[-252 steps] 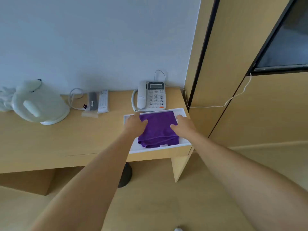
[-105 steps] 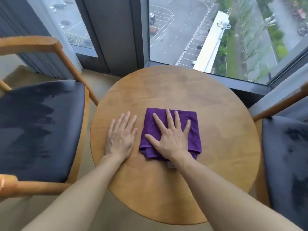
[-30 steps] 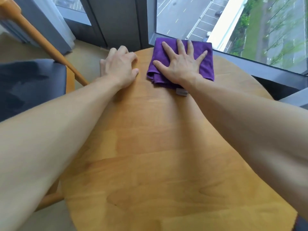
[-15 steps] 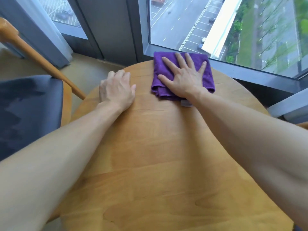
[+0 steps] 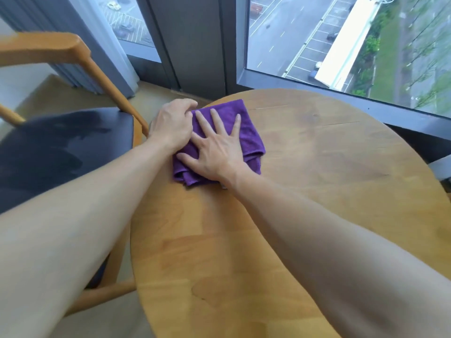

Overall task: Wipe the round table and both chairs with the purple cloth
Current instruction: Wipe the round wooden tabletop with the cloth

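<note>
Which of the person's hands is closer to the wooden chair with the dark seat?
The left. The left hand sits at the round wooden table's left edge, right beside the chair's wooden arm. The right hand lies flat on the folded purple cloth, farther in.

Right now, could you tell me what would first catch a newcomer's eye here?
The purple cloth at the round table's far left edge, with the right hand spread flat on it. The left hand curls at its corner, beside the dark-seated chair.
</note>
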Demonstrator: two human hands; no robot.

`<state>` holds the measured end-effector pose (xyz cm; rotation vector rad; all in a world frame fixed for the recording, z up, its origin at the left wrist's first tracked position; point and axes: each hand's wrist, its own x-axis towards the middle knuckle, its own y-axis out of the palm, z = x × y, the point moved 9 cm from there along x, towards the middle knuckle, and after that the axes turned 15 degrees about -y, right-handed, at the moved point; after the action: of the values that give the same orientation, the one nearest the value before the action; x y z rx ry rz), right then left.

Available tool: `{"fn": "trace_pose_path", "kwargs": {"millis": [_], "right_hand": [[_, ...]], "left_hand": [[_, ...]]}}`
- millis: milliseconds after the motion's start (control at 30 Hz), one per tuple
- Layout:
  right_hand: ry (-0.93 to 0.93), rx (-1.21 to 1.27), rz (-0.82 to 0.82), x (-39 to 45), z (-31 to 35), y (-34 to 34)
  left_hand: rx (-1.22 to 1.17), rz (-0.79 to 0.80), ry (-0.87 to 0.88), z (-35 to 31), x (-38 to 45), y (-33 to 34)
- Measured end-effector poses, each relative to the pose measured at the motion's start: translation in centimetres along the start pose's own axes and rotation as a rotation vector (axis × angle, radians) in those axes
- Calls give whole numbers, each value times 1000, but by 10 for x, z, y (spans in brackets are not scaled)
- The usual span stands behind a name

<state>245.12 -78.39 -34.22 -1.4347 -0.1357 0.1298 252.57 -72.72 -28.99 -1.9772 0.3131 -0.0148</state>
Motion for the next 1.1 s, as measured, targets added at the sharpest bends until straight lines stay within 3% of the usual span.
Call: {"fn": "trace_pose_path", "kwargs": {"millis": [100,167,367,500,700,767,900,1100], "right_hand": [[-98,-25,0,-12,40,6],[-95,-36,-13,-24,30,3],[230,-3,28,-53,-43,-4],[225,7,20,-46,9,0],[-18,-8,12,-54,140,17],[-66,-16,-17,-68,152,17],[14,-33,-27,-91,92,9],[412,-43,-4,-149,-68,-6]], "left_hand": [[21,31,35,14,-8,-3],[38,61,65,18,-14,-1],[83,85,169,30,-27,-12],[82,85,202,47,-36,-24],[83,117,183,77,-56,-23],[73,132,183,76,-64,-16],[80,176,224,60,-77,0],[153,206,237,38,-80,18]]}}
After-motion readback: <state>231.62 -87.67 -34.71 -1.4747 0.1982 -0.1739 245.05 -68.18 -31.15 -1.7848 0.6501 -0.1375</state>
